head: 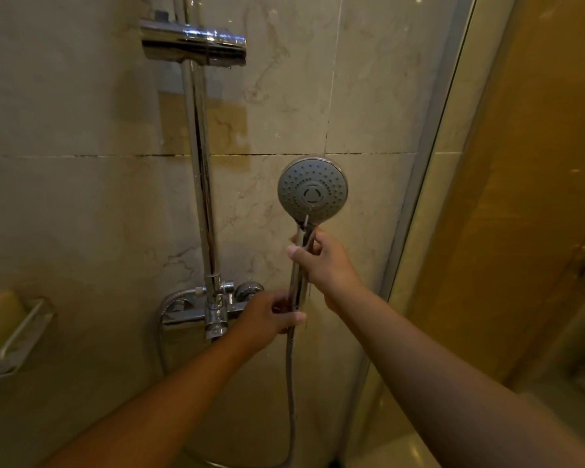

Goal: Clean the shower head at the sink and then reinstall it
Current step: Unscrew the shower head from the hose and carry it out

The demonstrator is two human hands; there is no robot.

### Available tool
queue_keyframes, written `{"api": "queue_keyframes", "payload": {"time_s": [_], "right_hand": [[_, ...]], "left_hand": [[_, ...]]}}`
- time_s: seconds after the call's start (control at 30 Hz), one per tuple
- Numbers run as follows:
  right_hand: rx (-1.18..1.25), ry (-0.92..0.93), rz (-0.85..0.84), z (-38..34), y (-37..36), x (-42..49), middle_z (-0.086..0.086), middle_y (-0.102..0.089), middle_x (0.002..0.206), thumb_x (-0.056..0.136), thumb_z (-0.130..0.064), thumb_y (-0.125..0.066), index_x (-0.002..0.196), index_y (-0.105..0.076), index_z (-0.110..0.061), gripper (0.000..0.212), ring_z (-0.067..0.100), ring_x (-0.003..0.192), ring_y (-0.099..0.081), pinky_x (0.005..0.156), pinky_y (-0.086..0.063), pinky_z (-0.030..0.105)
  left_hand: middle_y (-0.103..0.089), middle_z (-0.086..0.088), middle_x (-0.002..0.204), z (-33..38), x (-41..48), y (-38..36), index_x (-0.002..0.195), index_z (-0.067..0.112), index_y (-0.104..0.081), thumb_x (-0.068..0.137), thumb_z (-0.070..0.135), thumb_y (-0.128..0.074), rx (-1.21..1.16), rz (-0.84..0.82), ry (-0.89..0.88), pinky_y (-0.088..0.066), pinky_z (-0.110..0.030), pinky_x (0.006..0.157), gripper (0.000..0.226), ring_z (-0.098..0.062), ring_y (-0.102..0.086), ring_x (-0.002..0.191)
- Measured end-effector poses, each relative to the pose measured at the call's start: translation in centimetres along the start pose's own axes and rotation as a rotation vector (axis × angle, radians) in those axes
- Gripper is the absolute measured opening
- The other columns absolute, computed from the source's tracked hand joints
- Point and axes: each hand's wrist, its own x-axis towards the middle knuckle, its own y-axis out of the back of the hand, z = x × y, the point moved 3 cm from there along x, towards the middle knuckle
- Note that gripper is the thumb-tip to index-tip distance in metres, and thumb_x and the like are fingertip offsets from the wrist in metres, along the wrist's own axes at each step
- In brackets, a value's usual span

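Observation:
The shower head (312, 189) has a round grey spray face turned towards me and a chrome handle pointing down. My right hand (321, 263) grips the handle just under the face. My left hand (271, 315) pinches the bottom end of the handle, where the metal hose (290, 383) joins it. The hose hangs down from there and curves off towards the floor. The empty chrome holder (193, 42) sits high on the vertical riser rail (200, 163), up and left of the head.
The chrome mixer valve (213, 310) with its knob is mounted on the marble wall just left of my left hand. A wire soap basket (17, 336) hangs at the far left. A curved glass shower screen (429, 197) stands close on the right.

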Motion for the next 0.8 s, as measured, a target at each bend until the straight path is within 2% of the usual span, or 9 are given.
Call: {"api": "queue_keyframes", "payload": {"time_s": [0.1,0.2,0.27,0.33,0.47,0.57,0.67,0.73,0.8], "right_hand": [[0.150,-0.093,0.023,0.0,0.5,0.3,0.004,-0.071,0.093,0.083,-0.020,-0.079,0.100,-0.056,-0.022,0.029,0.022,0.092,-0.071,0.078,-0.057,0.039],[0.250,-0.054,-0.002,-0.4,0.8,0.0,0.011,-0.075,0.090,0.084,-0.015,-0.077,0.094,-0.053,-0.017,0.026,0.022,0.086,-0.075,0.067,-0.052,0.030],[0.326,-0.021,-0.061,-0.7,0.8,-0.4,0.015,-0.075,0.097,0.092,-0.016,-0.068,0.100,-0.057,-0.009,0.015,0.023,0.091,-0.075,0.073,-0.055,0.031],[0.377,-0.009,-0.125,-0.6,1.0,-0.6,0.013,-0.074,0.108,0.099,-0.021,-0.058,0.113,-0.061,-0.004,0.022,0.023,0.101,-0.073,0.088,-0.057,0.040],[0.443,-0.041,-0.181,-0.3,1.4,-1.1,0.008,-0.072,0.113,0.101,-0.033,-0.054,0.125,-0.062,-0.015,0.032,0.022,0.102,-0.070,0.092,-0.057,0.044],[0.322,0.006,-0.175,-0.3,1.2,-1.4,0.003,-0.064,0.097,0.093,-0.032,-0.067,0.126,-0.062,-0.024,0.034,0.018,0.092,-0.065,0.085,-0.059,0.036],[0.090,0.073,-0.137,-0.6,0.9,-1.4,0.018,-0.062,0.095,0.088,-0.027,-0.073,0.117,-0.064,-0.030,0.031,0.031,0.090,-0.064,0.087,-0.058,0.045],[0.021,0.075,-0.099,-0.8,1.0,-1.4,0.025,-0.066,0.104,0.086,-0.024,-0.075,0.110,-0.066,-0.026,0.026,0.039,0.101,-0.065,0.090,-0.056,0.047],[0.034,0.061,-0.122,-0.8,1.3,-1.4,0.015,-0.069,0.092,0.084,-0.023,-0.076,0.110,-0.066,-0.014,0.030,0.036,0.098,-0.068,0.085,-0.059,0.047]], "left_hand": [[-0.070,-0.012,0.099,0.7,-0.2,-0.3,0.104,0.012,-0.067,0.089,0.017,-0.069,-0.067,-0.019,-0.025,-0.060,-0.028,0.078,0.017,-0.021,-0.071,0.092],[-0.071,-0.012,0.101,1.2,-0.3,-0.4,0.106,0.012,-0.068,0.089,0.017,-0.068,-0.131,-0.053,-0.024,-0.060,-0.031,0.081,0.017,-0.021,-0.072,0.093],[-0.072,-0.012,0.100,1.5,-0.3,-0.3,0.106,0.012,-0.070,0.089,0.015,-0.069,-0.196,-0.068,-0.021,-0.060,-0.035,0.084,0.017,-0.024,-0.072,0.094],[-0.072,-0.012,0.098,1.9,-0.3,-0.2,0.104,0.011,-0.071,0.089,0.012,-0.068,-0.247,-0.083,-0.027,-0.060,-0.035,0.083,0.015,-0.027,-0.072,0.094],[-0.074,-0.007,0.093,2.7,-0.7,-0.3,0.102,0.012,-0.071,0.090,0.009,-0.067,-0.260,-0.100,-0.056,-0.060,-0.033,0.081,0.013,-0.025,-0.073,0.092],[-0.073,-0.010,0.097,2.7,-0.7,-0.5,0.103,0.010,-0.070,0.090,0.011,-0.067,-0.253,-0.084,-0.044,-0.060,-0.036,0.085,0.014,-0.025,-0.072,0.094],[-0.073,-0.010,0.101,2.1,-0.8,-1.1,0.103,0.010,-0.069,0.090,0.012,-0.066,-0.212,-0.073,-0.018,-0.059,-0.041,0.089,0.014,-0.022,-0.072,0.095],[-0.073,-0.009,0.101,1.9,-0.9,-1.3,0.104,0.012,-0.069,0.090,0.011,-0.066,-0.214,-0.078,-0.013,-0.059,-0.042,0.089,0.014,-0.022,-0.072,0.096],[-0.073,-0.007,0.100,2.0,-1.1,-1.2,0.103,0.014,-0.069,0.090,0.012,-0.067,-0.218,-0.084,-0.019,-0.059,-0.038,0.088,0.014,-0.022,-0.071,0.096]]}}
